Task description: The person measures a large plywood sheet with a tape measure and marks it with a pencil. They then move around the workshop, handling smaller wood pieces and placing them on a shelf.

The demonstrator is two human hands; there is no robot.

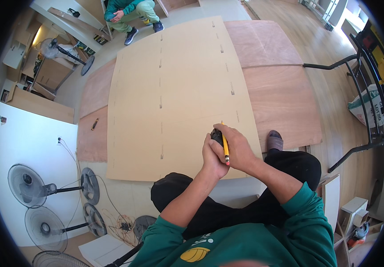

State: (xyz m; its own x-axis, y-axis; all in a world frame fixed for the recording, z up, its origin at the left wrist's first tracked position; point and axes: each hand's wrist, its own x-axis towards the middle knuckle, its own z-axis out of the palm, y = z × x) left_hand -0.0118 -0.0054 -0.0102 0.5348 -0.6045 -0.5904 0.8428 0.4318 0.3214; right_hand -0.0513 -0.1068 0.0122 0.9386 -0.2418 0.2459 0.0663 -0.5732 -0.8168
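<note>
Over the near right part of a large tan board (183,80) on the floor, my two hands are together, fingers closed. My left hand (212,158) grips a dark handheld object (216,136), which looks like a tape measure. My right hand (241,151) is closed around a yellow pencil (225,143), its point away from me and its pink eraser toward me, and it also touches the dark object. The board lies between reddish plywood sheets (276,102). A small knife-like tool (95,124) lies on the left sheet.
A person (132,18) crouches beyond the board. Standing fans (27,184) and loose cables are at the left, another fan (49,49) at the back left. A black metal frame (357,147) and white sack (365,107) stand right; wooden boxes (352,209) are at lower right.
</note>
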